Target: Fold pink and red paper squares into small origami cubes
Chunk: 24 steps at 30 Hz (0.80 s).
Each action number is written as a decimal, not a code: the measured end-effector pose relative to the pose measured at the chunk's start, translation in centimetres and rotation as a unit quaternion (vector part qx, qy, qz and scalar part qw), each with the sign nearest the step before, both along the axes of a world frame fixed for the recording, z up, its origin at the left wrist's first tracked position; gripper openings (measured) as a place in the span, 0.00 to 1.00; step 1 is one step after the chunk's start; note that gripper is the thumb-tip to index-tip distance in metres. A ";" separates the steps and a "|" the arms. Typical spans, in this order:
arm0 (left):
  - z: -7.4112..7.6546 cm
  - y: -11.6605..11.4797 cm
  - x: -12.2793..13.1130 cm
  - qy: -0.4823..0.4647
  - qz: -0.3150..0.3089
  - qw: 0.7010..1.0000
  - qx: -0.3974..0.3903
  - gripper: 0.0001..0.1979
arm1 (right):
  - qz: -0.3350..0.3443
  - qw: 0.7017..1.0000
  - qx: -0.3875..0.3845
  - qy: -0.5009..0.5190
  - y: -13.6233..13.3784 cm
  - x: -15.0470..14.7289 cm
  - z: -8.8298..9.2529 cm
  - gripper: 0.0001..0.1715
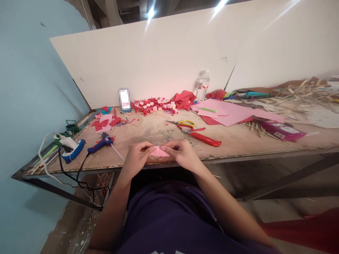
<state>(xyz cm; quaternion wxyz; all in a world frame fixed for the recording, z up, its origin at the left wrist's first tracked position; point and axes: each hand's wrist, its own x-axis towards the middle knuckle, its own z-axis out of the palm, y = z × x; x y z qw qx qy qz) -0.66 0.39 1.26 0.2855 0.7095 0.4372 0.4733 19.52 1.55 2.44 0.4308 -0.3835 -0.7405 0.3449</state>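
Observation:
Both hands pinch a small piece of pink paper (pixel 159 152) at the table's front edge. My left hand (pixel 138 157) is closed on its left side, thumb against the fingers. On the other side my right hand (pixel 182 154) grips it the same way, the thumb lying over the paper. The upper edge of the paper is partly hidden by the fingers. Beyond my right hand lie a red utility knife (pixel 205 138) and scissors with yellow and red handles (pixel 189 123). A blue glue gun (pixel 102 143) rests left of my left hand.
A heap of small red and pink paper pieces (pixel 153 106) lies at the back, beside a phone (pixel 124 100) and a plastic bottle (pixel 202 85). Pink sheets (pixel 230 112) and a purple box (pixel 283 130) are on the right. A blue power strip (pixel 74 151) with cords sits left.

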 end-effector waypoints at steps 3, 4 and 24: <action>0.0 0.0 0.0 0.003 0.008 1.000 0.007 0.12 | 0.010 1.000 -0.005 -0.003 0.0 0.1 0.2 0.21; 0.1 -0.1 -0.1 0.003 0.005 1.000 0.010 0.12 | 0.016 1.000 -0.009 -0.002 0.0 0.1 0.2 0.21; 0.2 -0.4 -0.1 0.016 -0.021 1.000 0.010 0.14 | 0.022 0.999 -0.040 0.029 -0.1 0.0 0.1 0.20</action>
